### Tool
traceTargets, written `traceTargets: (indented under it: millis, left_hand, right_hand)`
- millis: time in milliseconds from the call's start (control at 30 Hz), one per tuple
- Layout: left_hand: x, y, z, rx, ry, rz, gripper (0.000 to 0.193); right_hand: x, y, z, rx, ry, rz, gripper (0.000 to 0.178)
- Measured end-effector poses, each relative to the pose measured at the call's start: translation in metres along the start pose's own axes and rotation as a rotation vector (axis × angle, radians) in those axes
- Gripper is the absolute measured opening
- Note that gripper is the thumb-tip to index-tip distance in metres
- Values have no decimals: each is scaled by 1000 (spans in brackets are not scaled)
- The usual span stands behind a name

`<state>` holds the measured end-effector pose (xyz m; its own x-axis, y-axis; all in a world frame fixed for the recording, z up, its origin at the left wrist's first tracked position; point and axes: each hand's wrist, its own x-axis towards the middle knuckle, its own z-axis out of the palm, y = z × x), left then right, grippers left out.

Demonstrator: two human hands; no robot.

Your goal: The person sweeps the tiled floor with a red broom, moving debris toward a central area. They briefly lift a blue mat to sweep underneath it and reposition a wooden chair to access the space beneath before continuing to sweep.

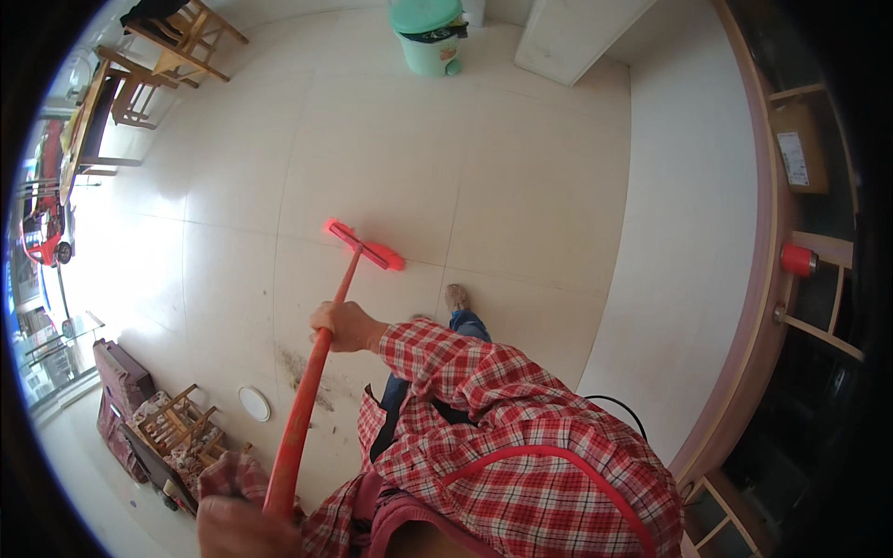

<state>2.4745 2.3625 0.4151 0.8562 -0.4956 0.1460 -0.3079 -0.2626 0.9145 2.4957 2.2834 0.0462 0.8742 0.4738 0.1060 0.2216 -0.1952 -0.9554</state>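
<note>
A broom with a red handle (302, 418) slants down and away from me to its pinkish-red bristle head (365, 245), which rests on the tiled floor. My right hand (346, 327) is closed around the handle partway down. At the lower left, my left hand (246, 528) is closed at the handle's upper end, somewhat blurred. Grey dirt (316, 377) lies scattered on the floor just right of the handle, between the bristles and me. One of my shoes (457, 297) shows to the right of the broom head.
A green lidded bin (431, 42) stands at the far side, near a white panel (577, 37). Wooden chairs (191, 46) are at the far left, and another chair (177, 423) at the near left. A white disc (254, 404) lies on the floor. Shelving (809, 232) runs along the right.
</note>
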Motion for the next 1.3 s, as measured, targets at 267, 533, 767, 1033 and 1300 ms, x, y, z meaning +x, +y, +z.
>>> traceTargets:
  millis: [267,533,767,1033,1300]
  left_hand:
    - [18,-119,27,-477,-122,35,17]
    - [43,-160,-30,-350,15,87,16]
    - [106,-21,-100,-42,-89,426,27]
    - [179,-28,-65,-256,-223,435,18]
    - [359,-90,51,-289,-333,594,26]
  right_hand:
    - [-50,36,-149,-374,334,144,23]
    - [0,126,-129,-338,224,206,20]
    - [148,11,3,-21,-85,78,8]
    - [149,25,-180,-284,406,71,16]
    - [178,120,-448,-231,871,70,28]
